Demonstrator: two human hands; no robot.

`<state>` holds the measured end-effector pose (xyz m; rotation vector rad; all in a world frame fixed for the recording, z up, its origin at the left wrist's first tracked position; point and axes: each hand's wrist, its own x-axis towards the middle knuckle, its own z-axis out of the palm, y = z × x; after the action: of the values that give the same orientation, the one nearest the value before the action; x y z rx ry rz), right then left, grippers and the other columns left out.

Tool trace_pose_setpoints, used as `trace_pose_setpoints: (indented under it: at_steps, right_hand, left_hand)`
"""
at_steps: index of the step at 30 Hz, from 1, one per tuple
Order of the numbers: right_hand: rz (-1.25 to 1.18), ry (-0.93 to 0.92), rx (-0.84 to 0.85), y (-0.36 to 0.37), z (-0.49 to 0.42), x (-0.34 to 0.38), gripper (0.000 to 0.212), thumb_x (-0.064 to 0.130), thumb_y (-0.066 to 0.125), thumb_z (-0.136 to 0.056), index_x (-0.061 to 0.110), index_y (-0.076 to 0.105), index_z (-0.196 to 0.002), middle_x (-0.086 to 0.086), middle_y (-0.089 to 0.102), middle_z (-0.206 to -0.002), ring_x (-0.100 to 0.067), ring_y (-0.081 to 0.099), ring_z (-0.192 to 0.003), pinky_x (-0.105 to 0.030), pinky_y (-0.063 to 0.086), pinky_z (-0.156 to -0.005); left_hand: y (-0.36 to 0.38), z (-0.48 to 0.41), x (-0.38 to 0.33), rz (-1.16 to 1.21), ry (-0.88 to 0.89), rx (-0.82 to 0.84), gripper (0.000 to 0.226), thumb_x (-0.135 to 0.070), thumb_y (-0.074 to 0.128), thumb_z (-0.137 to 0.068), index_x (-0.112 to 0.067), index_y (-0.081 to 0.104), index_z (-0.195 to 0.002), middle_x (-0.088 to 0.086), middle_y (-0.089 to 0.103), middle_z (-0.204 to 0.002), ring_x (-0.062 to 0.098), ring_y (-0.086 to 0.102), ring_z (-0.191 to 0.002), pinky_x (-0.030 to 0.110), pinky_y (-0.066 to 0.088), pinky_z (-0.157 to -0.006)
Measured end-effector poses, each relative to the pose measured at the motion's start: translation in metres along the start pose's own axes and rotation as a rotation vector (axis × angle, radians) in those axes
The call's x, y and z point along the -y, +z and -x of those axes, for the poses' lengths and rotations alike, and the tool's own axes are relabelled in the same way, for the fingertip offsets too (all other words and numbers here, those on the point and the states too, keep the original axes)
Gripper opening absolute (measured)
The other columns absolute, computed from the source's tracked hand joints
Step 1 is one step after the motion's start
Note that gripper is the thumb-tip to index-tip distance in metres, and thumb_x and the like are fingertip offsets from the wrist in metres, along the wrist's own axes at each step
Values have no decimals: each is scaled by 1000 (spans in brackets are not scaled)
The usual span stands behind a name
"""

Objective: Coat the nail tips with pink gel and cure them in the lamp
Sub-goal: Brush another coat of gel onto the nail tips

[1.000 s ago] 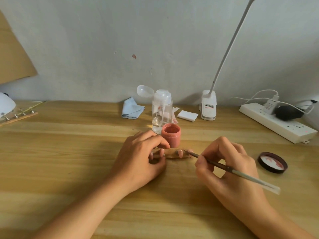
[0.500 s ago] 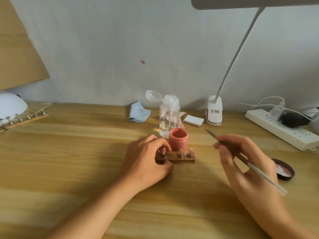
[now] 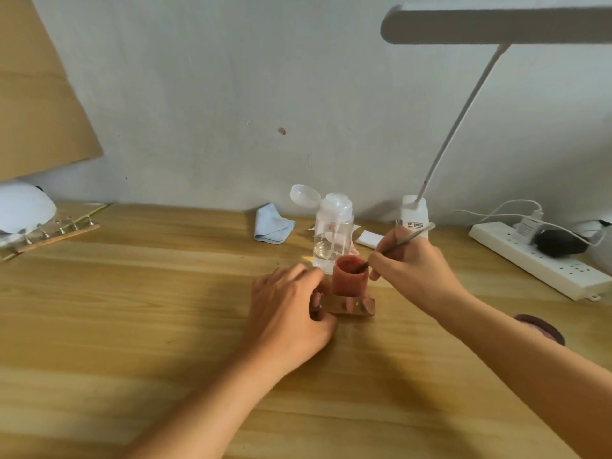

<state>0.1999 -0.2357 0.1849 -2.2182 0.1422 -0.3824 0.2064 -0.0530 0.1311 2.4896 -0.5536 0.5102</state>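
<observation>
Left hand (image 3: 288, 313) fingers grip the nail-tip holder (image 3: 344, 307) to steady it; right hand (image 3: 414, 266) fingers pinch the brush (image 3: 400, 241), its tip in the gel pot (image 3: 349, 282) for loading.

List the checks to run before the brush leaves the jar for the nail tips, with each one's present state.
1. Tip of brush inside the open pink gel jar: ok.
2. Grip of right hand on the brush shaft: ok, pinched.
3. Hold of left hand on wooden holder: ok, grips its left end.
4. Access to nail tips at the holder's right end: ok, uncovered.
5. Gel load on the bristles: cannot tell, hidden in the jar.
6. Which tips lack a coat: cannot tell, too small.
</observation>
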Motion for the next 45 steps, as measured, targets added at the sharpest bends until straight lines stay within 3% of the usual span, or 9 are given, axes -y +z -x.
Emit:
trace_pose_setpoints:
  at_steps: [4, 6, 8, 12, 14, 18, 28, 34, 45]
  right_hand:
    - [-178, -44, -122, -6, 13, -2, 4, 17, 62, -87, 16, 59, -86, 2, 72, -65, 0, 63, -60, -26, 45, -60]
    - [-363, -78, -239, -12, 31, -8, 5, 10, 59, -88, 10, 55, -86, -4, 70, -64, -10, 64, -59, -31, 51, -60]
    - [-541, -89, -252, -15, 53, -15, 7, 5, 55, -92, 4, 51, -87, -10, 71, -67, -19, 66, -63, -27, 55, -63]
    - [-761, -7, -146, -15, 83, -32, 8, 1, 55, -93, -2, 62, -96, -19, 74, -86, -29, 73, -85, -29, 59, -79]
    - [-767, 25, -97, -17, 85, -35, 9, 6, 61, -87, -1, 63, -92, -18, 74, -86, -27, 72, -84, -29, 57, -81]
    - [-676, 17, -72, -17, 83, -38, 5, 2, 61, -90, -1, 61, -86, -16, 73, -76, -22, 65, -68, -23, 54, -68]
    - [-626, -55, -9, -12, 82, -39, 3, -2, 62, -89, 1, 61, -89, -11, 76, -79, -10, 67, -68, -18, 53, -66]
    - [-575, -45, -16, -12, 82, -37, 6, -4, 63, -88, 2, 60, -87, -6, 75, -76, -9, 62, -65, -27, 47, -64]
    - [-642, -6, -70, -13, 81, -40, 11, -6, 58, -87, -1, 56, -79, -13, 71, -67, -6, 58, -57, -14, 46, -55]
  left_hand:
    - [-1, 0, -1, 7, 0, -12, 19, -27, 64, -67, -31, 60, -86, -17, 46, -77, 9, 51, -85, 34, 40, -87]
    - [-2, 1, -1, 23, 12, -17, 19, -26, 63, -67, -31, 59, -85, -17, 46, -76, 10, 52, -84, 35, 41, -86]
    - [-4, 2, -2, 26, 26, -12, 20, -26, 64, -67, -34, 56, -84, -17, 47, -75, 10, 52, -82, 36, 41, -87]
    - [-4, 2, -4, 50, 34, -31, 31, -19, 68, -67, -40, 51, -82, -17, 47, -71, 6, 50, -76, 35, 42, -85]
    - [-3, 3, -4, 41, 39, -40, 29, -19, 68, -67, -39, 55, -83, -17, 48, -72, 5, 50, -75, 35, 42, -84]
    - [-1, 2, -4, 19, 54, -55, 26, -18, 69, -67, -35, 61, -85, -17, 49, -72, 4, 50, -74, 36, 43, -82]
    - [-1, 2, -4, 18, 63, -66, 27, -17, 69, -66, -34, 63, -85, -15, 51, -72, 5, 49, -71, 37, 44, -78]
    - [0, 2, -3, 7, 61, -71, 27, -18, 69, -67, -35, 63, -86, -17, 49, -71, 1, 47, -71, 36, 43, -79]
    - [0, 1, -2, 39, 81, -65, 25, -19, 70, -67, -35, 64, -86, -19, 47, -70, -4, 46, -70, 39, 45, -76]
